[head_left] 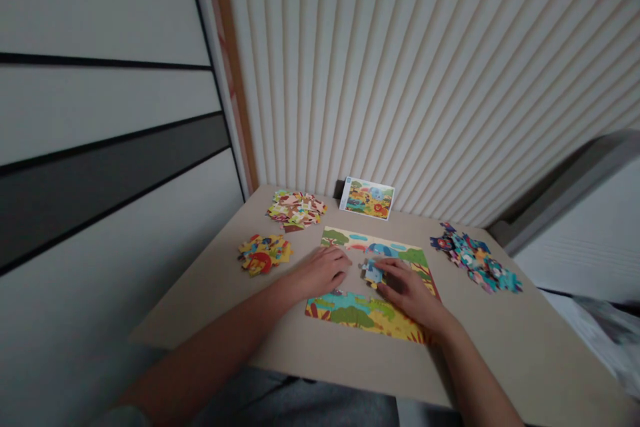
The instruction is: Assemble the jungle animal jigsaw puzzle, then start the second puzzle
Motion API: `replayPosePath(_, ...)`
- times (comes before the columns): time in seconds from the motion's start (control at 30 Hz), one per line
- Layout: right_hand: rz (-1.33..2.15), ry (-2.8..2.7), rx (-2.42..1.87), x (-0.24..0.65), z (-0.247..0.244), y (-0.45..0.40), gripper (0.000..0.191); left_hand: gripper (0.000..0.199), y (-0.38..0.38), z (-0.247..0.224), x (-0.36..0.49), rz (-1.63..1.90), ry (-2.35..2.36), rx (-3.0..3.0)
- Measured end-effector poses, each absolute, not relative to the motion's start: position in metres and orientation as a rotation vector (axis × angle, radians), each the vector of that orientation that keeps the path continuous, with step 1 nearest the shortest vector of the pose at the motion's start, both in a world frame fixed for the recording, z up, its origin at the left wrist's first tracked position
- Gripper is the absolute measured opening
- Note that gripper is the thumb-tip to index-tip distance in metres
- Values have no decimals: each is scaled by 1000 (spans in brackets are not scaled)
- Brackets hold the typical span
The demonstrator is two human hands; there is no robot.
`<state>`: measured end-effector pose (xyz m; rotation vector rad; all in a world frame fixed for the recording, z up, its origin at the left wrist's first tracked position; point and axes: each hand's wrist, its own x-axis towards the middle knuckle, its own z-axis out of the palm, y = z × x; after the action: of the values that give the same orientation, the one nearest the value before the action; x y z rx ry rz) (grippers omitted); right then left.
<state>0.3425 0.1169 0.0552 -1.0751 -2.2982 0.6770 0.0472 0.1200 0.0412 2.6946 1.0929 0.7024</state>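
A partly assembled jigsaw puzzle (353, 317) lies on the table, its border of trees, water and yellow ground joined around a bare middle. My right hand (407, 290) reaches over its right side, thumb and fingers closed on a light-blue puzzle piece (373, 271). That piece is above or on the bare middle; I cannot tell whether it touches. Across the left edge of the puzzle rests my left hand (325, 271), palm down with loosely bent fingers, and no piece shows in it. Part of the left border is hidden under that hand.
A picture card (367, 199) leans at the back. Loose pieces form a pile at back left (296, 209), a yellow pile (264, 254) nearer on the left, and a teal-purple pile (477, 258) on the right. A pleated screen (320, 80) stands behind the table (285, 347).
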Motion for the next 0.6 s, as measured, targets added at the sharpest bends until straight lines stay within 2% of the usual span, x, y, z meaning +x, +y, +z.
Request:
replayPosePath(0.17, 688, -2324, -956, 324, 56, 109, 40, 68, 105, 62, 55, 711, 1027, 2659)
replayPosePath(0.37, 735, -2348, -784, 294, 59, 87, 40, 64, 72, 78, 47, 617, 1011, 2648)
replayPosePath(0.6, 728, -2446, -739, 285, 60, 75, 43, 73, 28, 60, -11, 496, 1313, 2637)
